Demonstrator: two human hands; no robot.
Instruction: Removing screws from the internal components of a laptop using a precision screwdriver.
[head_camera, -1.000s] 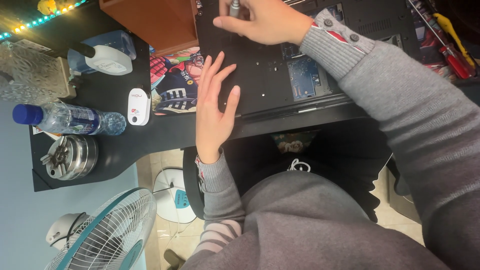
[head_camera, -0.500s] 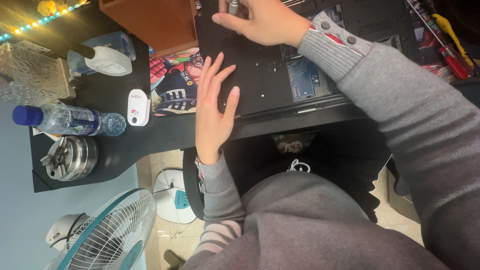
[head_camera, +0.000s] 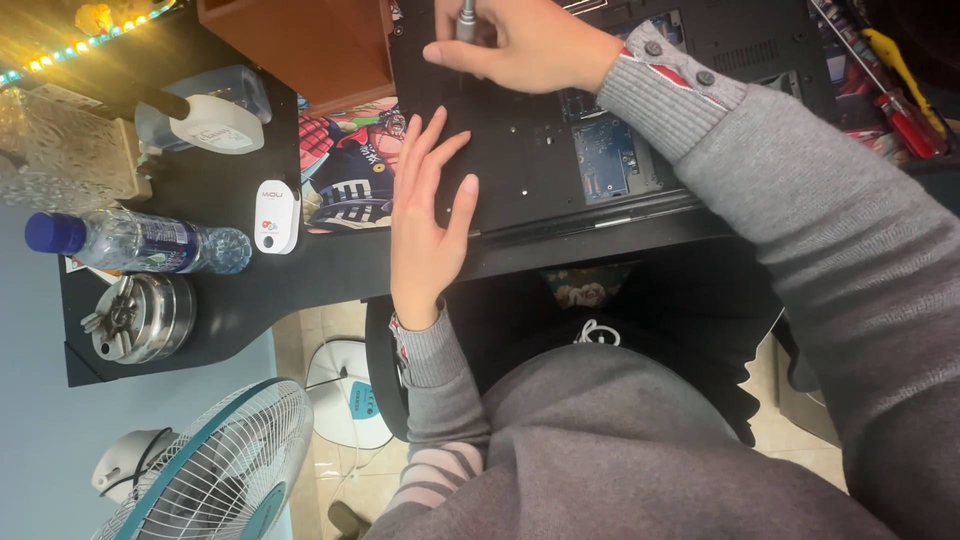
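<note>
Left hand: the left hand (head_camera: 425, 225) lies flat and released, fingers spread, palm down on the near left part of the laptop (head_camera: 540, 130); it grips nothing.
Right hand: the right hand (head_camera: 525, 45) is clenched around the handle of a screwdriver (head_camera: 466, 12), which stands upright on the laptop's far left area, near the top edge of the view.
Laptop: black, lying bottom side up on the counter (head_camera: 300, 290), with a cover plate off so that a blue circuit board (head_camera: 605, 160) shows just right of the left hand's fingertips.
Far left: a clear plastic bottle (head_camera: 135, 242) with a blue cap lies on its side on the counter; just nearer the person sits a round metal chuck (head_camera: 140, 318).
Left of centre: a small white gadget (head_camera: 276, 216) rests between the bottle and a colourful cartoon mat (head_camera: 345, 170), which runs under the laptop's left edge.
Far side: a white bottle (head_camera: 215, 125) lies near a brown wooden box (head_camera: 300, 40).
Below the counter: a white fan (head_camera: 215, 470) with a teal rim stands on the floor at lower left.
Far right: red-handled tools (head_camera: 900, 115) lie on the counter beyond the grey sleeve (head_camera: 800, 200).
</note>
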